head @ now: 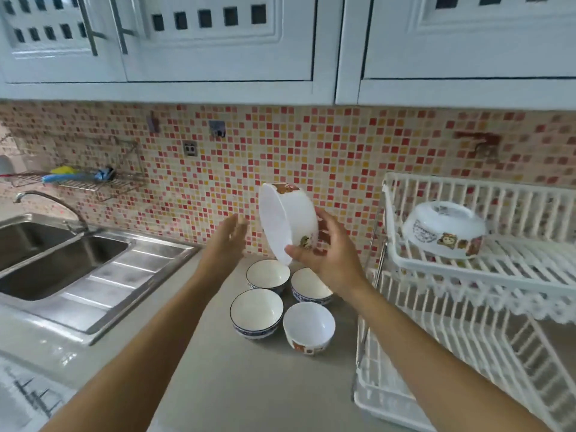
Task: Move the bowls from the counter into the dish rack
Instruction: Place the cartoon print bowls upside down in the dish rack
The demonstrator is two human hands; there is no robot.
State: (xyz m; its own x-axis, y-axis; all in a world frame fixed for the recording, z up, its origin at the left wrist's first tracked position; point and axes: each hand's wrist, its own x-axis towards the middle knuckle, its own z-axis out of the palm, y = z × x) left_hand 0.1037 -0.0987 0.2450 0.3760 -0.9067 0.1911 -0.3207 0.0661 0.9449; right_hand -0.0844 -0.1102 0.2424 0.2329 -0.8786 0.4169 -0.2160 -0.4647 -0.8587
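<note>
My right hand (324, 254) grips a large white bowl (285, 219) with cartoon pictures, tilted on its side in the air above the counter, its mouth facing left. My left hand (229, 241) hovers just left of it, fingers apart, holding nothing. Below on the grey counter (218, 378) stand several small bowls: three with blue rims (268, 274) (307, 283) (256, 310) and a white one with pictures (308, 325). The white two-tier dish rack (498, 275) stands at the right. Another large cartoon bowl (444, 229) lies upside down on its upper tier.
A steel double sink (46, 260) with a tap (50, 201) fills the left. A wire shelf (78, 182) with cleaning items hangs on the mosaic-tiled wall. White wall cabinets (218, 42) run overhead. The rack's lower tier (436, 369) holds nothing visible.
</note>
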